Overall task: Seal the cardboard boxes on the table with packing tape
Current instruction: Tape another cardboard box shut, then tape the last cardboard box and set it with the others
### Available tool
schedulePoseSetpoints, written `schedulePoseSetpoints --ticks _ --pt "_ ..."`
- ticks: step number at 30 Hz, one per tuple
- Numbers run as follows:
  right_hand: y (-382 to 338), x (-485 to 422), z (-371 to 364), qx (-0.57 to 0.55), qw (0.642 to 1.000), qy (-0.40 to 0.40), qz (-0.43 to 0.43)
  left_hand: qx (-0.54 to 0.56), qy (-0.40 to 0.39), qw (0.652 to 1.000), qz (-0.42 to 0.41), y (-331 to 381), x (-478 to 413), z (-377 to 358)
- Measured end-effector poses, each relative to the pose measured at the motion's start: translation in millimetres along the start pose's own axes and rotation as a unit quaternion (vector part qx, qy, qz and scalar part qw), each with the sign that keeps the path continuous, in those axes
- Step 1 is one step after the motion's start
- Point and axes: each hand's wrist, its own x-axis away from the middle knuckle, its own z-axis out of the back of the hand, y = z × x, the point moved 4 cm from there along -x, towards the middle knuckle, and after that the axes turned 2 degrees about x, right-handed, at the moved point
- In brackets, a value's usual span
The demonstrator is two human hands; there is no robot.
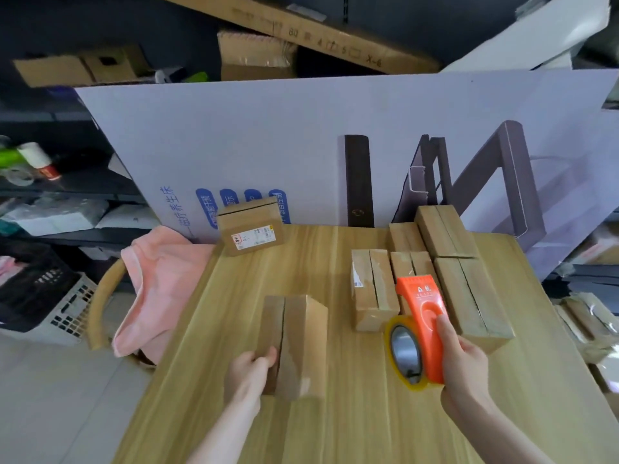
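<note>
Left hand (pixel 254 365) grips the near end of a cardboard box (pixel 296 336) lying on the counter (pixel 335 423), its centre seam facing up. Right hand (pixel 465 360) is clenched round an orange tape dispenser (pixel 422 316), with the tape roll (pixel 403 354) on the side toward the left hand. Just beyond the right hand is a cluster of boxes (pixel 469 296); farther out, ahead of the left hand, is a labelled box (pixel 249 226), with a pink cloth (pixel 157 279) to that hand's left.

Left hand (pixel 252 366) grips a cardboard box (pixel 294 343) — right hand (pixel 464 360) holds an orange tape dispenser (pixel 422 329).
</note>
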Motion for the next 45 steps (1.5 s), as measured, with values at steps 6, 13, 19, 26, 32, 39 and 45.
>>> schedulePoseSetpoints --ticks 6,13,19,26,32,39,45 --pt "-28.5 -12.9 -40.6 -0.023 0.998 0.051 0.024 0.03 0.0 0.998 -0.063 131.4 -98.8 -45.0" --pt "-43.0 -52.9 -39.8 -0.024 0.994 0.102 0.028 0.067 0.018 0.997 -0.037 203.1 -154.1 -146.1" --pt "-40.6 -106.1 -34.1 0.017 0.992 0.124 0.027 0.075 0.079 0.994 -0.03 212.7 -181.0 -197.7" --pt "-42.9 -158.4 -46.3 -0.013 0.997 0.082 0.009 -0.078 -0.043 0.996 -0.031 211.5 -196.7 -268.3" --pt "-50.7 -180.2 -48.7 -0.054 0.997 0.06 0.008 -0.174 -0.136 0.971 -0.092 221.3 -190.9 -319.1" --pt "-48.7 -193.5 -60.7 -0.073 0.997 0.025 -0.005 -0.176 -0.154 0.966 -0.111 215.6 -190.0 -324.4" --pt "-32.4 -178.8 -110.7 -0.063 0.998 0.001 -0.013 -0.222 -0.044 0.922 -0.316 229.3 -211.1 -228.6"
